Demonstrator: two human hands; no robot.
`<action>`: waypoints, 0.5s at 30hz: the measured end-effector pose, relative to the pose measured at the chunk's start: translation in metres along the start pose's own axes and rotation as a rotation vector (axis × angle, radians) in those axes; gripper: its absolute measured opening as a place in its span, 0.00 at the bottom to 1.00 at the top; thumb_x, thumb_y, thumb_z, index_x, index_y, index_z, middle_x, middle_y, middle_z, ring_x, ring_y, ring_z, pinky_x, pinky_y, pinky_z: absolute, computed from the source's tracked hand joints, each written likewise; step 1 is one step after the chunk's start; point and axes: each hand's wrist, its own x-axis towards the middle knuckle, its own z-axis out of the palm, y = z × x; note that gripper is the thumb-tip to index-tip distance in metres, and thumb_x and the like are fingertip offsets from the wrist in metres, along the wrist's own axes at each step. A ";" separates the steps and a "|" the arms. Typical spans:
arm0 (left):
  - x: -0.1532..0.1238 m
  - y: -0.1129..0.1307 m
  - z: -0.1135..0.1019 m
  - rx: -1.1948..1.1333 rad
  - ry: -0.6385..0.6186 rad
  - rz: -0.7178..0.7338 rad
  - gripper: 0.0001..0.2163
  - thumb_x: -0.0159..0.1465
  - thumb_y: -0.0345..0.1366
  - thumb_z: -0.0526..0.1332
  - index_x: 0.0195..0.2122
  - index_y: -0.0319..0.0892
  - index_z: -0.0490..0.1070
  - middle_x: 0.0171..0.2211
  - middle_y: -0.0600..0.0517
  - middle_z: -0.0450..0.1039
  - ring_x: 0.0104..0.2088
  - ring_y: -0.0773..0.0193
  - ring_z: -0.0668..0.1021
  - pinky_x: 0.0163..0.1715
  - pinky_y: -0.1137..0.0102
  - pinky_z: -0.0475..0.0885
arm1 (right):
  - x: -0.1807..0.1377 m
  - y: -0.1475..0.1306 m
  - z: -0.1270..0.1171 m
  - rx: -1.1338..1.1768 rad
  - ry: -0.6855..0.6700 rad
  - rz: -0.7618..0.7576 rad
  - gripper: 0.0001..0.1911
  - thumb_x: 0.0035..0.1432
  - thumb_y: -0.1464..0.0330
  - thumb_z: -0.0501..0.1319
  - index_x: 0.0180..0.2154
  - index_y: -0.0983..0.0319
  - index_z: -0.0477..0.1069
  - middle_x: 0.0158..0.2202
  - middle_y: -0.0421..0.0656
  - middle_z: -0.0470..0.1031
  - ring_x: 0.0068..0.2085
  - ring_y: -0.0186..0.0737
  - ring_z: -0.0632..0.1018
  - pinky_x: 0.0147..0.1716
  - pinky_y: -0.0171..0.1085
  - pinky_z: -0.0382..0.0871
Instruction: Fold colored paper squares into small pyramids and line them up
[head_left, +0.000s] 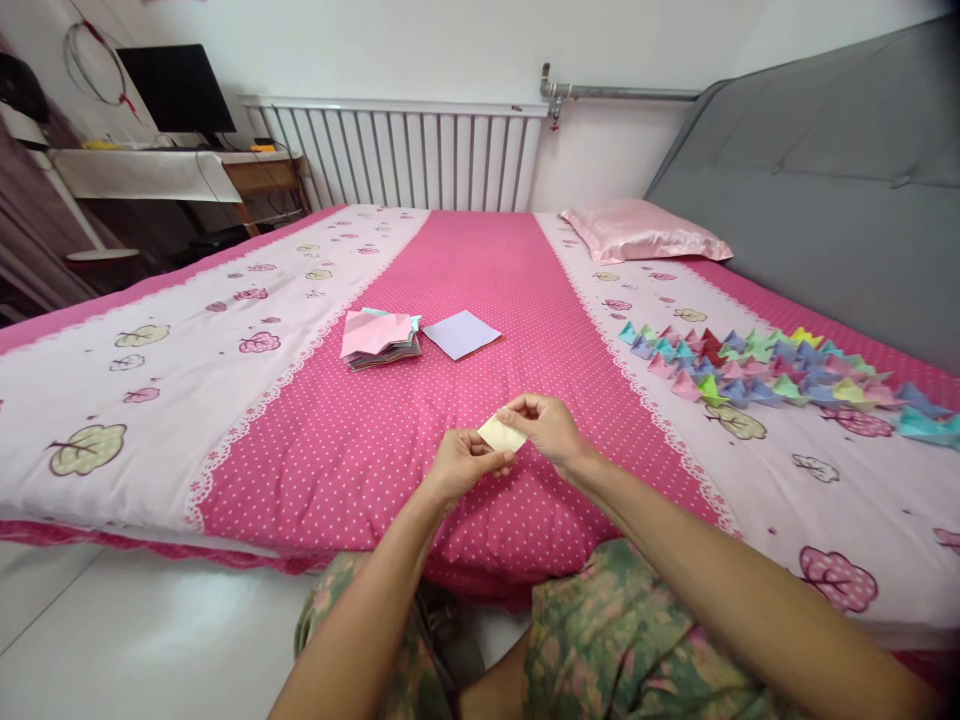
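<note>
A small folded piece of pale yellow paper (pixel 501 435) is held just above the near part of the bed. My left hand (pixel 466 462) pinches its lower left side between thumb and fingers. At its upper right edge, my right hand (pixel 549 428) grips it with thumb and fingertips. Beyond my hands lie a lilac sheet of square paper (pixel 460 334) and, left of it, a stack of crumpled paper squares (pixel 381 336) with a pink one on top. Rows of folded paper boats (pixel 780 368) in many colours stand on the right.
The bed (pixel 487 270) has a pink dotted cover with white patterned bands. A pink pillow (pixel 643 232) rests at the far right by the grey headboard (pixel 832 160). Behind the bed are a white radiator (pixel 405 155) and, at left, a desk with a monitor (pixel 178 90).
</note>
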 end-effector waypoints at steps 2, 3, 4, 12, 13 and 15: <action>0.003 -0.006 0.000 0.032 0.021 -0.005 0.12 0.44 0.35 0.67 0.27 0.32 0.73 0.21 0.48 0.73 0.19 0.71 0.71 0.21 0.75 0.64 | 0.004 0.009 -0.001 -0.008 -0.004 0.041 0.12 0.40 0.62 0.64 0.24 0.65 0.69 0.20 0.38 0.69 0.21 0.30 0.68 0.21 0.30 0.62; 0.005 -0.010 0.000 0.065 0.035 0.003 0.11 0.45 0.34 0.67 0.28 0.33 0.73 0.22 0.48 0.73 0.19 0.70 0.71 0.21 0.76 0.64 | 0.007 0.015 -0.002 -0.011 -0.007 0.064 0.12 0.40 0.62 0.64 0.24 0.65 0.69 0.20 0.38 0.70 0.21 0.30 0.69 0.21 0.30 0.62; 0.006 -0.013 -0.002 0.106 0.051 0.017 0.11 0.45 0.33 0.66 0.29 0.33 0.72 0.22 0.49 0.73 0.20 0.70 0.72 0.21 0.76 0.64 | 0.009 0.020 -0.002 -0.015 -0.011 0.088 0.12 0.40 0.62 0.64 0.24 0.65 0.70 0.21 0.39 0.70 0.22 0.30 0.69 0.22 0.31 0.63; 0.009 -0.014 -0.021 0.517 0.199 0.312 0.16 0.46 0.26 0.63 0.37 0.45 0.73 0.30 0.51 0.72 0.26 0.68 0.71 0.30 0.72 0.66 | 0.017 0.044 -0.007 -0.121 -0.053 0.121 0.14 0.42 0.61 0.63 0.26 0.66 0.72 0.25 0.42 0.73 0.25 0.32 0.72 0.26 0.32 0.64; 0.009 -0.012 -0.022 0.586 0.213 0.358 0.12 0.47 0.26 0.62 0.33 0.45 0.74 0.30 0.51 0.71 0.27 0.67 0.71 0.31 0.71 0.66 | 0.018 0.046 -0.007 -0.173 -0.052 0.108 0.14 0.42 0.60 0.63 0.26 0.65 0.72 0.25 0.42 0.74 0.25 0.32 0.72 0.26 0.32 0.64; 0.009 -0.010 -0.021 0.708 0.206 0.396 0.07 0.49 0.28 0.62 0.29 0.45 0.75 0.30 0.51 0.70 0.30 0.65 0.71 0.34 0.70 0.65 | 0.020 0.050 -0.007 -0.281 -0.039 0.080 0.13 0.43 0.60 0.62 0.27 0.65 0.73 0.26 0.42 0.74 0.27 0.33 0.72 0.26 0.32 0.64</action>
